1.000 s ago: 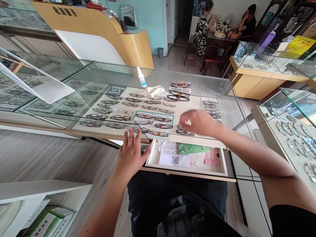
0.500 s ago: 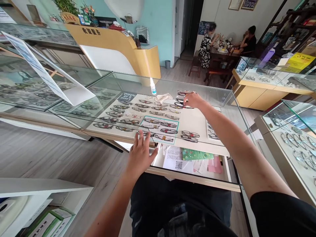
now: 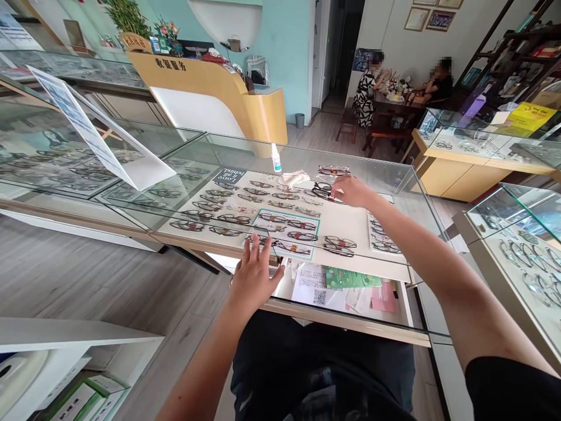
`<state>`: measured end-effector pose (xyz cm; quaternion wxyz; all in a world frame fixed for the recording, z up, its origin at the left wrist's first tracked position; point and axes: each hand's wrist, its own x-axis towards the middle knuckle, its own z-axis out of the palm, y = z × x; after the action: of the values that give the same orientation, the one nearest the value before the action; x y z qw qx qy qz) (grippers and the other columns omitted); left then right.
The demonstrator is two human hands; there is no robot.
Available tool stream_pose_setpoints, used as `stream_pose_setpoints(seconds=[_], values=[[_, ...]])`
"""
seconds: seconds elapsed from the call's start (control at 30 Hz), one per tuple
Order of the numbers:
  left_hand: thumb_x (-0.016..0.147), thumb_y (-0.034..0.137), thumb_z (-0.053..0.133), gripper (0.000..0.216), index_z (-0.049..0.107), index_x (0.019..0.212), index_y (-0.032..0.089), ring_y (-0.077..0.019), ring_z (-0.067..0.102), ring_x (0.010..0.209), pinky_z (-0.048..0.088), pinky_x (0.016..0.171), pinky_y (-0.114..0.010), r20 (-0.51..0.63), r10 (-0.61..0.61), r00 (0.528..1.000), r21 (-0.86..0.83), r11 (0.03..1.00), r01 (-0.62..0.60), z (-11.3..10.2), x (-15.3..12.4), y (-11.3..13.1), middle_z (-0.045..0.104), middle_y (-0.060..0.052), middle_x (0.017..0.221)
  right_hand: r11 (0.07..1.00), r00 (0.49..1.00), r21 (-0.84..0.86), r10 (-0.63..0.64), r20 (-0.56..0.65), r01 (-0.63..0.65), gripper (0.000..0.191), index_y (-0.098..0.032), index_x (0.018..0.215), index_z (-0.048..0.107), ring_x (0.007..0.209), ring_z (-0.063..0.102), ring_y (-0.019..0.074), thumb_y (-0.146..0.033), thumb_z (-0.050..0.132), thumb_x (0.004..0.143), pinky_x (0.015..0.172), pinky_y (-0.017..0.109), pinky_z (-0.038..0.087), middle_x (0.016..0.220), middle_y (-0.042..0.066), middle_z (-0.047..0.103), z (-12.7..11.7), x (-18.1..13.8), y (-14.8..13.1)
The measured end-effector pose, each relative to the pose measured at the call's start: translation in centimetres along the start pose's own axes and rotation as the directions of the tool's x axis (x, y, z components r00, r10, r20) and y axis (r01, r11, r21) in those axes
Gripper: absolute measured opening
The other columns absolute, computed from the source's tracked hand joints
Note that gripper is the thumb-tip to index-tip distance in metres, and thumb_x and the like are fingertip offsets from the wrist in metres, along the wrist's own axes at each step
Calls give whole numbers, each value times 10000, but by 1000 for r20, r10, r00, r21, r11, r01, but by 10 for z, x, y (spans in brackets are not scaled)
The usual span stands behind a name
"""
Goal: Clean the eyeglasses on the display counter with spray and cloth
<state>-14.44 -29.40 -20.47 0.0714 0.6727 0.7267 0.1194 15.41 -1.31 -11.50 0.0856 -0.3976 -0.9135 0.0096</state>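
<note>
My right hand (image 3: 353, 191) reaches over the glass showcase top, its fingers closed on a pair of dark-framed eyeglasses (image 3: 322, 189). Just beyond it lies a reddish-framed pair of eyeglasses (image 3: 333, 170). My left hand (image 3: 254, 272) rests at the near edge of the glass with its fingers spread, holding nothing. A crumpled pale cloth (image 3: 295, 178) and a small white spray bottle (image 3: 276, 158) are left of my right hand. Beneath the glass, rows of eyeglasses (image 3: 234, 219) lie on a white board, some on a teal-bordered card (image 3: 286, 218).
Below the glass near my body, an open drawer (image 3: 405, 304) holds papers and a green leaflet (image 3: 350, 278). A folded white sign (image 3: 94, 126) stands on the left showcase. Another display case (image 3: 511, 257) is at right. Two people sit at a table (image 3: 405, 102) far back.
My right hand has drawn slightly nearer to me, with the dark eyeglasses shifting along. My left hand stays spread at the glass edge. The camera view has shifted a little.
</note>
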Motion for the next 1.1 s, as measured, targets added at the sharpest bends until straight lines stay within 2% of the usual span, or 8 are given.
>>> stream_pose_setpoints(seconds=[0.13, 0.23, 0.33, 0.47, 0.57, 0.73, 0.93, 1.1], values=[[1123, 563, 554, 885, 320, 1856, 126, -491, 150, 1826, 485, 1321, -704, 7, 1, 1000, 10, 1000, -1, -1, 0, 1, 133, -270, 1951, 938, 986, 320, -158, 44, 136, 256, -218, 1025, 843, 1152, 768, 279, -221, 596, 1094, 1074, 404, 575, 1155, 90, 861, -26, -68, -45], [1128, 582, 530, 901, 291, 1865, 123, -495, 145, 1826, 479, 1321, -714, 14, 6, 1000, 10, 1000, -6, 0, 1, 0, 115, -278, 1950, 853, 966, 513, -205, 159, 97, 223, -272, 1028, 826, 1157, 773, 271, -292, 624, 1119, 1056, 401, 586, 1165, 57, 858, -30, -123, -83], [1123, 609, 524, 916, 286, 1867, 130, -496, 164, 1824, 495, 1310, -707, 3, 23, 1000, 11, 1000, -23, 2, 1, -3, 115, -271, 1954, 804, 932, 594, -211, 296, -6, 218, -291, 1023, 830, 1088, 794, 248, -276, 636, 1122, 988, 373, 602, 1138, 44, 865, -6, -170, -110], [1114, 617, 526, 921, 301, 1861, 127, -505, 195, 1818, 506, 1296, -719, -24, 38, 999, 17, 999, -37, 5, 2, -7, 136, -277, 1951, 865, 919, 494, -121, 376, -89, 185, -246, 1012, 838, 1062, 807, 244, -161, 685, 1073, 930, 350, 604, 1080, 55, 877, 57, -202, -117], [1114, 624, 524, 927, 294, 1864, 132, -508, 205, 1815, 507, 1295, -722, -17, 36, 999, 15, 999, -36, 6, 2, -8, 129, -274, 1953, 938, 936, 309, 40, 350, -156, 194, -217, 1029, 848, 1061, 800, 227, -93, 699, 1050, 928, 321, 595, 1077, 69, 869, 99, -195, -102], [1107, 618, 549, 940, 277, 1874, 148, -511, 226, 1809, 520, 1293, -712, 11, 13, 1000, 29, 1000, -13, 2, 3, -5, 99, -258, 1960, 964, 953, 108, 217, 210, -244, 280, -157, 1148, 831, 1305, 660, 350, -134, 553, 1120, 1122, 471, 516, 1334, 206, 802, 133, -150, -54], [1111, 607, 556, 930, 277, 1878, 159, -509, 268, 1797, 546, 1277, -683, 50, -13, 999, 67, 998, 10, -3, 2, 0, 90, -250, 1964, 967, 961, -26, 253, 109, -252, 361, -123, 1249, 815, 1394, 538, 407, -136, 478, 1120, 1207, 542, 411, 1442, 262, 743, 162, -112, 4], [1113, 619, 559, 941, 271, 1878, 152, -504, 287, 1793, 554, 1271, -664, 44, -2, 999, 87, 996, -2, -1, 2, -3, 87, -268, 1959, 971, 968, -82, 230, 99, -223, 428, -84, 1241, 824, 1424, 529, 394, -131, 411, 1143, 1236, 524, 392, 1455, 265, 742, 186, -103, 25]])
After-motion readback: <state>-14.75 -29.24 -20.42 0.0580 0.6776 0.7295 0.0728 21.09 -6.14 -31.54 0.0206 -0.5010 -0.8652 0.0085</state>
